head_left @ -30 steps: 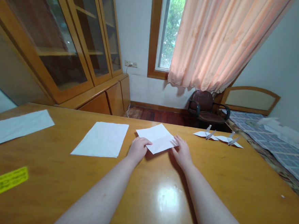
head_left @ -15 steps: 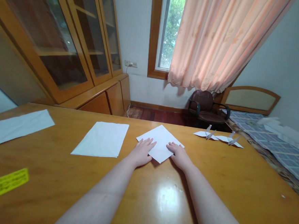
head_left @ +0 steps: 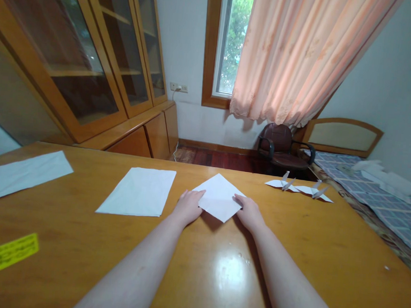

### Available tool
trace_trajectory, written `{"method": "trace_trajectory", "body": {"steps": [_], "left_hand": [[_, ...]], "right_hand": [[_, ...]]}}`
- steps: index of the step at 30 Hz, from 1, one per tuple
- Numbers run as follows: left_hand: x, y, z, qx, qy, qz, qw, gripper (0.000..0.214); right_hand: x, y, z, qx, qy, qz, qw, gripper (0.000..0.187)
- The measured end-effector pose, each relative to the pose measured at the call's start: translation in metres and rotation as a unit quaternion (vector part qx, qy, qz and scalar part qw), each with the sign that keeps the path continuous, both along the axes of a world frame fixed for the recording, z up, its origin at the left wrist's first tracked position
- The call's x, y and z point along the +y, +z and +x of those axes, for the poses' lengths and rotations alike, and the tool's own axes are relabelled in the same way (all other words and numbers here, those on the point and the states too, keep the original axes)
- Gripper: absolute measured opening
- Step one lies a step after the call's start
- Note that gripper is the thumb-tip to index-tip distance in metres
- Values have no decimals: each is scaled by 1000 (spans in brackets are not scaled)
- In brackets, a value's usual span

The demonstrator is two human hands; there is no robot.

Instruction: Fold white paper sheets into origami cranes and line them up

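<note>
Left hand: your left hand (head_left: 188,206) sits at the left corner of the white paper square (head_left: 219,198), its fingers (head_left: 197,196) close together and laid over the paper's edge. The thumb is hidden, so you cannot tell whether it pinches the sheet or only presses on it.
Right hand: your right hand (head_left: 249,212) mirrors it at the right corner, fingers (head_left: 240,201) together on the edge, with the grip just as unclear.
Paper square: it lies on the table (head_left: 80,239) between your hands, turned like a diamond with one point towards you and one towards the window.
What changed: a second ago you held the sheet with its near edge raised. Half a second ago both palms lay flat on top of it. Now your hands have slid outward to its side corners.
What that means: the sheet is down and squared up, and held at two opposite corners.
Nearby: a stack of white sheets (head_left: 137,192) lies just left of your left hand. Two folded paper cranes (head_left: 296,186) stand well off to the right, and a yellow slip (head_left: 3,256) lies at the near left edge.
</note>
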State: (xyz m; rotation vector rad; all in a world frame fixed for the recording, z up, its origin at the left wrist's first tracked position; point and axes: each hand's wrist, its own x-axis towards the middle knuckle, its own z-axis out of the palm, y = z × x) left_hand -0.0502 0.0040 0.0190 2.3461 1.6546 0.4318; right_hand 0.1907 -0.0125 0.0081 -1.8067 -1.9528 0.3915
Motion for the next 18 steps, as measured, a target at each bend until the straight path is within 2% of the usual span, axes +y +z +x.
{"method": "trace_trajectory", "body": {"steps": [9,12,18], "left_hand": [[3,1,-1,-34,70,9,997,49],[3,0,-1,-21,85,27,996,53],[6,-3,-2,-3,123,15,992,66]], "right_hand": [[-1,5,1,-14,-69,24,997,44],[0,4,1,-28,-81,31,996,43],[0,3,2,-41,-92,40,994,47]]}}
